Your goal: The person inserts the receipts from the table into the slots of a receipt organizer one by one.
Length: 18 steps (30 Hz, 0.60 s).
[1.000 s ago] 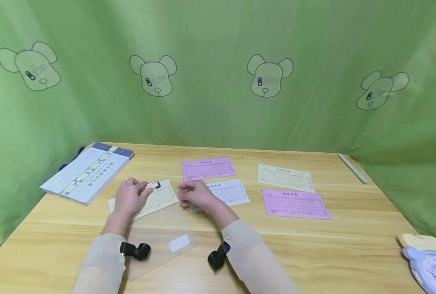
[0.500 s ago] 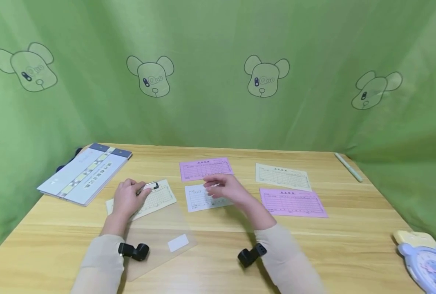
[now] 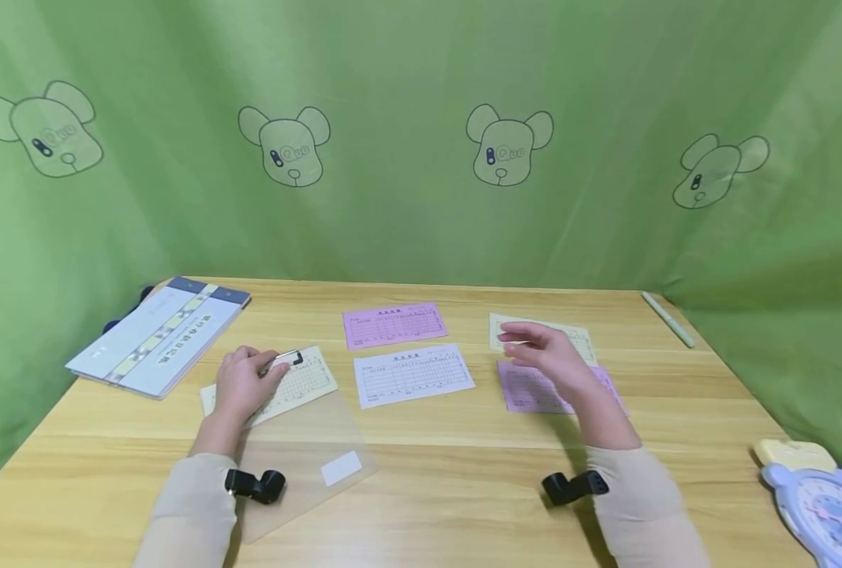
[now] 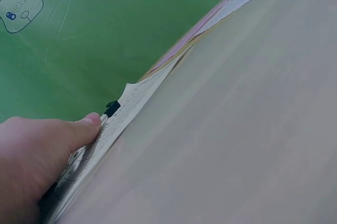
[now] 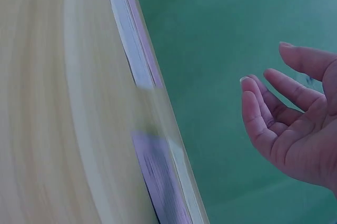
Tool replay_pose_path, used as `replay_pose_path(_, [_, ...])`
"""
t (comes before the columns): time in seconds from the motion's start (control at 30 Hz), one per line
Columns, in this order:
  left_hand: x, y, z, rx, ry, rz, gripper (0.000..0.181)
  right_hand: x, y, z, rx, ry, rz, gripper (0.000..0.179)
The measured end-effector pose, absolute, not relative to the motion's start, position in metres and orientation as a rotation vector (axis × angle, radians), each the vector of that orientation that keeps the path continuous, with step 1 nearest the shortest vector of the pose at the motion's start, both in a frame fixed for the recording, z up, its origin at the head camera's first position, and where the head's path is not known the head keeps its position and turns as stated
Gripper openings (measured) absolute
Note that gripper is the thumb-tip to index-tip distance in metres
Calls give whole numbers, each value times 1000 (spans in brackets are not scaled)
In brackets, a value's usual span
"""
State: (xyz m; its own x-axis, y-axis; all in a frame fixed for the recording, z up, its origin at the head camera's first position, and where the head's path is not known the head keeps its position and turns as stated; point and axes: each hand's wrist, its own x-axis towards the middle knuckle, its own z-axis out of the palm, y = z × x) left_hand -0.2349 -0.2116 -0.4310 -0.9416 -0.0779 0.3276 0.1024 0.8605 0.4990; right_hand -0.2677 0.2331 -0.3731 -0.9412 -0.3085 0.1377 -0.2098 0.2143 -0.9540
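Note:
In the head view my left hand (image 3: 245,385) grips the metal clip (image 3: 280,361) at the top of a translucent clipboard (image 3: 307,450). Across the board's upper part lies a pale yellow form slip (image 3: 300,386), partly covered by that hand. The left wrist view shows the thumb (image 4: 79,133) on the clip, beside its black end (image 4: 112,108); the other fingers are hidden. My right hand (image 3: 547,355) hangs over a second yellow slip (image 3: 578,338) and a purple slip (image 3: 527,388), holding nothing. Its fingers are loosely bent in the right wrist view.
A white slip (image 3: 413,376) and another purple slip (image 3: 394,325) lie mid-table. At the left is a light blue folder (image 3: 158,335). A pale green pen (image 3: 667,319) lies at the back right, with a blue toy-like clock (image 3: 828,509) and a yellow block (image 3: 793,455) near the right edge.
My right hand has moved from beside the clipboard, over the white slip, to the right-hand slips. The left hand keeps its grip on the clip. The view has shifted slightly.

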Motion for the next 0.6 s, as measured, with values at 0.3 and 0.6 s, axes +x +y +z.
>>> replay_pose_path(0.3, [-234, -211, -430, -9, -2707, -773, 43, -303, 335, -429, -309, 2540, -1931, 49])
replay_pose_path(0.6, [-235, -210, -430, 13, -2720, -785, 44, -266, 361, -411, -43, 2517, -1936, 60])
